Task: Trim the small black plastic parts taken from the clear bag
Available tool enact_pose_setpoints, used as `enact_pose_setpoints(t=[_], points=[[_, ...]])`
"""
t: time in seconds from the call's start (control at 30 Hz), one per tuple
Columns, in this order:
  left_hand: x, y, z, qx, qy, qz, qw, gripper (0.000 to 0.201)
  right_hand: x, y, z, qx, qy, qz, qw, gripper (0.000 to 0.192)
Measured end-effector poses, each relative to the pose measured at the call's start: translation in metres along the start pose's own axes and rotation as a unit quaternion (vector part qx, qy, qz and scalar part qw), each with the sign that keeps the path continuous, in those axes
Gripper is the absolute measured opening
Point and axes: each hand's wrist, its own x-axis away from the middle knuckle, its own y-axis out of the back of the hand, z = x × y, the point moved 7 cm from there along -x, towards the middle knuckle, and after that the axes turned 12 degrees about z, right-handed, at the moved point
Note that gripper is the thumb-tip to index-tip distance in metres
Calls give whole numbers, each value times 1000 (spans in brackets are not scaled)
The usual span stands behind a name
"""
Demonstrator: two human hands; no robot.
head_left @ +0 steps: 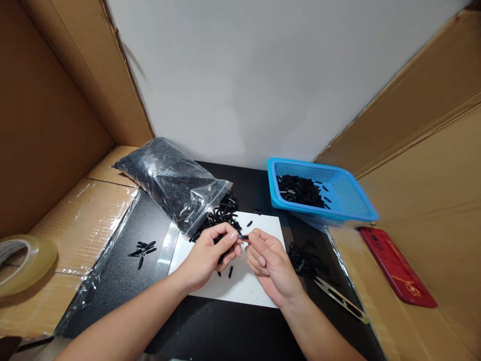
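Between my two hands is a small, slim black piece point(243, 237), lying roughly level above a white sheet point(246, 288). My left hand point(214, 250) pinches its left end between thumb and forefinger. At the other end, my right hand point(268, 258) pinches it the same way, with the remaining fingers curled in. Just behind my left hand, a heap of similar black pieces point(223, 213) spills from the mouth of a clear plastic bag point(173, 175) filled with more of them. A few loose pieces point(230, 272) lie on the sheet below my hands.
At the back right, a blue basket point(353, 200) holds many black pieces. Thread snips point(340, 296) lie right of my right hand, near a dark pile point(302, 258). A small group of pieces point(143, 249) is on the left. Tape point(45, 258) and a red phone point(398, 265) flank the black tabletop.
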Motion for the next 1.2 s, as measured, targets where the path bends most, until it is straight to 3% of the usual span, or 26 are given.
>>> enact_pose_setpoints(t=[0.37, 0.5, 0.57, 0.67, 0.73, 0.83, 0.97, 1.2], points=[[2, 3, -8, -34, -36, -26, 998, 32, 2, 1, 7, 62, 51, -35, 996, 43], [2, 4, -10, -59, -41, -37, 997, 33, 6, 4, 14, 166, 87, -53, 981, 37], [3, 6, -11, -79, -51, -49, 994, 32, 13, 3, 28, 294, 146, -92, 940, 24], [5, 10, -13, -136, -72, -73, 985, 29, 25, -12, 48, 497, 245, -121, 823, 7], [6, 12, -14, -175, -84, -87, 977, 27, 30, -25, 52, 585, 284, -104, 752, 11], [8, 13, -15, -223, -91, -99, 966, 23, 33, -37, 52, 656, 311, -88, 682, 14], [8, 12, -18, -277, -100, -98, 951, 21, 32, -42, 50, 691, 329, -73, 640, 16], [8, 10, -22, -305, -115, -93, 941, 24, 32, -48, 48, 720, 338, -51, 604, 17]])
